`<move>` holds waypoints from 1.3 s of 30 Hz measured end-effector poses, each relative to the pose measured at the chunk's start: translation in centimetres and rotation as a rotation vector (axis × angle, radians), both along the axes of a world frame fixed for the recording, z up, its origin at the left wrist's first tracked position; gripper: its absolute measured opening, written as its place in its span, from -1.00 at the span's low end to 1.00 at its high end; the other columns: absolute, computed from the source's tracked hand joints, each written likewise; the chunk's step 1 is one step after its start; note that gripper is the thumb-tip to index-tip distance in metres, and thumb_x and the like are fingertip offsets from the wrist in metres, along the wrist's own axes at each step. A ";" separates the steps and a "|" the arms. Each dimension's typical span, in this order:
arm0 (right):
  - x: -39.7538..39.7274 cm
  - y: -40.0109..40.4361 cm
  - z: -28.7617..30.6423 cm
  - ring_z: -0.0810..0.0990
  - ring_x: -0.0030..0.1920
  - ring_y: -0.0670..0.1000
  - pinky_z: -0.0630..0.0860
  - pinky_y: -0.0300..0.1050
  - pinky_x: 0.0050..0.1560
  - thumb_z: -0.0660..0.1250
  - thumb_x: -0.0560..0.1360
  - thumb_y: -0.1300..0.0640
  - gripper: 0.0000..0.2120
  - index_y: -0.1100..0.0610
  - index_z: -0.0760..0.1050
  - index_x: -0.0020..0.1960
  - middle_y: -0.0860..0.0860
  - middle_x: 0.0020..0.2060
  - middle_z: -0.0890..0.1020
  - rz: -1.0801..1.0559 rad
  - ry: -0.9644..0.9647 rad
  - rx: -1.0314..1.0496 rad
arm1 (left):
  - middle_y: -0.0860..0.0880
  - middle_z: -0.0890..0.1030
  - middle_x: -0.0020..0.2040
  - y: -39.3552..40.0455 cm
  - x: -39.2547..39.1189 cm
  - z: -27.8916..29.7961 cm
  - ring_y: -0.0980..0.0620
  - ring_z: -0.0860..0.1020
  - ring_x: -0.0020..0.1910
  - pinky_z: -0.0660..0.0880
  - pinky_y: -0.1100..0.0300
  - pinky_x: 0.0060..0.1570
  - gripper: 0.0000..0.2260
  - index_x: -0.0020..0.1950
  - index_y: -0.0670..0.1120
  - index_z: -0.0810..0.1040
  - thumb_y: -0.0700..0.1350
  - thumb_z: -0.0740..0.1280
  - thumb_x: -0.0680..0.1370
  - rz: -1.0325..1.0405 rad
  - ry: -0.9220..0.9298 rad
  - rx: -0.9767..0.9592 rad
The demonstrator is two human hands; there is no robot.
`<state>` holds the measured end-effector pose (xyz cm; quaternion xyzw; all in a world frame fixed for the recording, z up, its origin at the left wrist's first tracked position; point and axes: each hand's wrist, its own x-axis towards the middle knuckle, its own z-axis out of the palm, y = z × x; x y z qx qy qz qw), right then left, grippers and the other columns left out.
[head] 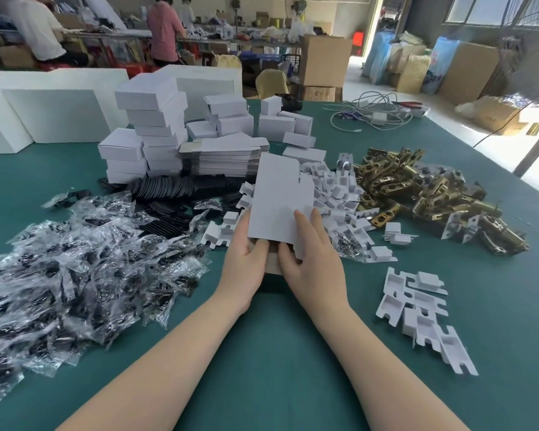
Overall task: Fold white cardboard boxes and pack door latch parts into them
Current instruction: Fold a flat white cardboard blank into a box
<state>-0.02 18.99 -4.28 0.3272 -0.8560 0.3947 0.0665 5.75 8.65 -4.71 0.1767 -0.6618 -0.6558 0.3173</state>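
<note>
A flat white cardboard box blank [277,197] stands tilted away from me above the green table [262,353], held at its near end by both hands. My left hand [246,259] grips its lower left edge, thumb on top. My right hand [311,253] pinches the lower right, fingers curled under near the brown inner flap. A heap of brass door latch parts [423,188] lies to the right. A stack of flat box blanks [221,157] sits behind, and folded white boxes [153,126] are piled at the back left.
Clear bags of black screws [75,259] cover the left of the table. Black round plates [175,188] lie behind them. White card inserts lie in the middle [333,194] and at the right front [417,312]. Cables [371,115] lie at the far end. People work at a back bench.
</note>
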 end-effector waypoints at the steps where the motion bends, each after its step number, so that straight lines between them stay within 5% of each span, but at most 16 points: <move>1: 0.0 -0.1 0.0 0.53 0.24 0.12 0.38 -0.13 -0.14 0.28 0.58 0.03 -0.44 -0.05 0.22 0.54 0.01 0.60 0.10 -0.019 -0.013 -0.003 | 0.18 0.61 0.22 0.1 0.0 0.1 0.19 0.55 0.22 0.47 0.25 0.21 -0.54 0.46 0.04 0.39 -0.34 0.19 0.61 -0.002 -0.003 -0.049; 6: -0.2 -0.1 -0.2 0.26 0.37 -0.16 0.29 -0.27 -0.02 0.18 0.59 0.18 -0.45 0.02 0.18 0.56 0.00 0.57 0.19 -0.090 -0.088 -0.088 | 0.19 0.51 0.35 0.7 0.1 0.6 0.22 0.41 0.37 0.34 0.14 0.40 -0.43 0.47 0.02 0.39 -0.42 0.15 0.53 0.011 -0.012 -0.179; 8: -0.6 0.1 -0.2 0.38 0.39 -0.06 0.33 -0.27 0.08 0.16 0.58 0.24 -0.44 0.05 0.19 0.56 0.00 0.49 0.37 -0.104 -0.179 -0.126 | 0.16 0.47 0.41 0.7 0.1 0.6 0.20 0.36 0.42 0.29 0.10 0.45 -0.42 0.50 0.01 0.36 -0.42 0.15 0.54 -0.014 -0.021 -0.190; 10: -0.8 0.2 0.0 0.44 0.36 0.01 0.35 -0.23 0.17 0.15 0.56 0.27 -0.42 0.05 0.22 0.56 -0.02 0.43 0.45 -0.123 -0.250 -0.180 | 0.30 0.42 0.41 0.9 0.1 0.5 0.34 0.32 0.40 0.27 0.28 0.41 -0.39 0.55 0.05 0.28 -0.40 0.15 0.55 -0.045 -0.056 -0.231; 12: -0.7 0.2 0.1 0.45 0.36 0.00 0.35 -0.23 0.20 0.14 0.55 0.27 -0.42 0.04 0.24 0.56 -0.06 0.43 0.46 -0.121 -0.266 -0.220 | 0.65 0.33 0.21 1.1 0.1 0.2 0.61 0.30 0.21 0.23 0.61 0.17 -0.32 0.60 0.09 0.10 -0.39 0.13 0.55 -0.039 -0.118 -0.281; 14: -0.5 0.2 0.3 0.48 0.31 -0.07 0.40 -0.21 0.23 0.13 0.56 0.25 -0.45 0.00 0.29 0.53 -0.10 0.38 0.50 -0.112 -0.290 -0.273 | 0.77 0.25 0.04 1.1 0.0 -0.2 0.73 0.28 0.06 0.18 0.73 -0.03 -0.28 0.59 0.13 -0.03 -0.38 0.11 0.55 -0.027 -0.174 -0.304; 18: -0.5 0.2 0.3 0.48 0.14 -0.42 0.45 -0.37 0.21 0.15 0.56 0.27 -0.52 -0.07 0.46 0.41 -0.34 0.16 0.58 -0.065 -0.431 -0.496 | 0.44 0.22 0.32 0.9 0.0 -0.2 0.69 0.21 0.12 0.15 0.70 0.00 -0.28 0.61 0.15 -0.04 -0.35 0.09 0.56 -0.037 -0.254 -0.380; 22: -0.6 0.2 0.4 0.57 0.20 -0.19 0.52 -0.29 0.14 0.21 0.59 0.28 -0.61 0.02 0.53 0.35 -0.18 0.15 0.65 0.041 -0.491 -0.678 | 0.07 0.38 0.28 1.3 -0.3 -0.3 0.20 0.35 0.16 0.34 0.35 0.03 -0.30 0.59 0.22 -0.16 -0.26 0.08 0.58 -0.065 -0.354 -0.519; 25: -0.9 0.4 0.5 0.60 0.18 -0.14 0.53 -0.29 0.08 0.20 0.59 0.30 -0.63 0.03 0.55 0.32 -0.14 0.12 0.67 0.111 -0.517 -0.717 | -0.01 0.43 0.31 1.0 -0.3 -0.2 0.07 0.42 0.25 0.44 0.12 0.17 -0.30 0.59 0.18 -0.16 -0.10 0.17 0.58 -0.138 -0.338 -0.563; 28: -1.3 0.5 0.5 0.61 0.15 -0.14 0.51 -0.30 0.04 0.20 0.60 0.28 -0.65 0.04 0.56 0.31 -0.12 0.11 0.68 0.154 -0.529 -0.687 | 0.28 0.48 0.27 0.5 0.2 0.6 0.25 0.44 0.29 0.38 0.36 0.20 -0.39 0.58 0.12 0.06 0.08 0.24 0.58 -0.274 -0.102 -0.475; 31: -1.4 0.3 0.5 0.56 0.24 -0.15 0.49 -0.28 0.17 0.17 0.60 0.30 -0.61 0.06 0.52 0.36 -0.11 0.20 0.64 0.211 -0.504 -0.623 | 0.61 0.34 0.25 -0.3 0.3 0.7 0.53 0.29 0.30 0.27 0.43 0.33 -0.52 0.54 0.19 0.11 0.20 0.13 0.64 -0.147 -0.010 -0.267; 32: -1.3 0.3 0.4 0.55 0.26 -0.14 0.49 -0.25 0.21 0.16 0.59 0.30 -0.58 0.06 0.50 0.38 -0.11 0.22 0.63 0.249 -0.513 -0.609 | 0.58 0.43 0.19 -0.6 0.3 0.7 0.53 0.40 0.19 0.37 0.40 0.27 -0.52 0.54 0.18 0.14 0.16 0.15 0.63 -0.090 -0.012 -0.157; 35: -1.6 0.6 0.3 0.57 0.26 -0.05 0.52 -0.11 0.21 0.17 0.57 0.40 -0.50 0.04 0.44 0.43 -0.07 0.24 0.63 0.382 -0.629 -0.596 | 0.07 0.67 0.00 -1.6 0.2 0.7 0.14 0.62 -0.09 0.55 0.23 -0.11 -0.55 0.53 0.06 0.28 -0.06 0.26 0.64 -0.116 -0.008 0.246; 39: -2.5 1.4 1.1 0.59 0.22 0.04 0.56 -0.06 0.13 0.35 0.51 0.27 -0.50 0.07 0.42 0.43 0.06 0.25 0.62 0.610 -0.926 -0.612 | -0.03 0.70 0.03 -2.4 0.5 1.1 0.02 0.68 -0.07 0.62 0.13 -0.19 -0.73 0.29 -0.02 0.54 -0.19 0.30 0.60 -0.202 0.043 0.455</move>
